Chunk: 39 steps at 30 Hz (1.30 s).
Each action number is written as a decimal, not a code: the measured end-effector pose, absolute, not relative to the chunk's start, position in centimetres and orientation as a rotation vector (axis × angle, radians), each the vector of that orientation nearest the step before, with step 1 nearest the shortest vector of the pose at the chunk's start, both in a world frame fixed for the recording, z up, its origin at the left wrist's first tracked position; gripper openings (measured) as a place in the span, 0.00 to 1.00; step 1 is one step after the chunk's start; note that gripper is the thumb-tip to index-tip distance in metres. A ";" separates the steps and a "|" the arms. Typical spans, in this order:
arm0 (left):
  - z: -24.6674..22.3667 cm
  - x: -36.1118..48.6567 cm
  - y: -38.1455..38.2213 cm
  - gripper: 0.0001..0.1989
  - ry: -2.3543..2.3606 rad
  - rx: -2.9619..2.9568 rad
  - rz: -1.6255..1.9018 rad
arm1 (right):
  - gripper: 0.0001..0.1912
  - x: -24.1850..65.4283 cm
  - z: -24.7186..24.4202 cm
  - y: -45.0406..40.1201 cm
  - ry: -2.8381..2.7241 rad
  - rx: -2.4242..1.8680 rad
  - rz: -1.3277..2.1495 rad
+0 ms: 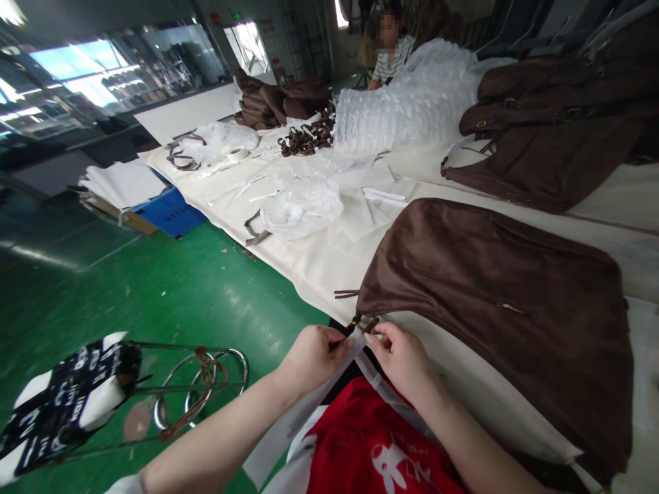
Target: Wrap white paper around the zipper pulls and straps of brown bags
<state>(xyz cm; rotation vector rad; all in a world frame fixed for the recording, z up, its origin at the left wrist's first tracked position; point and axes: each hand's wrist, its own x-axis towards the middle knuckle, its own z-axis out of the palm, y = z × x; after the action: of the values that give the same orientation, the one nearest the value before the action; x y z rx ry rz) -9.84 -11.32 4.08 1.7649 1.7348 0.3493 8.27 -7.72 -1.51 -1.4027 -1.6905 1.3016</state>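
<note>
A brown leather shoulder bag [515, 267] lies on the table with its zipper side up. At its near left corner are a metal ring and a short strap end. My left hand [319, 357] pinches a white translucent wrapping strip [285, 429] beside this hardware. My right hand [404, 357] closes its thumb and fingers on the same strip and the strap end, close to the left fingertips. One length of the strip hangs down to the left over my forearm's side; another runs below my right wrist. The exact fingertip contact is partly hidden.
Clear plastic bags [303, 206] and brown fittings [309, 134] lie on the white table [288, 264]. A pile of bubble wrap [406, 103] and more brown bags [556, 130] are behind. A metal-legged stool [72, 398] stands at left; a person [391, 58] is across the table.
</note>
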 end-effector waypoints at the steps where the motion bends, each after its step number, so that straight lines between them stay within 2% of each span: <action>1: 4.0 -9.8 -11.2 0.21 1.741 1.781 0.349 | 0.10 8.5 -1.5 -7.7 -1.723 -1.434 1.190; 5: 3.8 -9.5 -10.8 0.21 1.758 1.795 0.350 | 0.18 8.9 -1.7 -7.8 -1.787 -1.398 1.014; 10: 3.7 -9.1 -10.3 0.21 1.776 1.759 0.348 | 0.23 8.9 -2.3 -7.3 -1.745 -1.264 1.086; 18: 4.1 -8.2 -10.2 0.22 1.697 1.573 0.373 | 0.20 9.3 -2.8 -6.6 -1.600 -1.160 1.330; 22: 3.9 -8.2 -10.2 0.20 1.801 1.605 0.377 | 0.18 9.3 -2.8 -6.6 -1.558 -1.153 1.423; 26: 3.4 -8.1 -9.8 0.20 1.882 1.668 0.368 | 0.20 9.5 -2.5 -6.6 -1.561 -1.193 1.371; 39: 2.0 -7.3 -9.6 0.22 1.913 1.764 0.459 | 0.17 9.9 -2.2 -6.3 -1.585 -1.218 1.436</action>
<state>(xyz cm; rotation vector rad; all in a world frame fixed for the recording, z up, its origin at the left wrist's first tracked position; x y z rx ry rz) -7.31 -9.58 1.96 1.7636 1.9134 0.4592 9.88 -6.33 -2.17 -1.2183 -1.5846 1.4358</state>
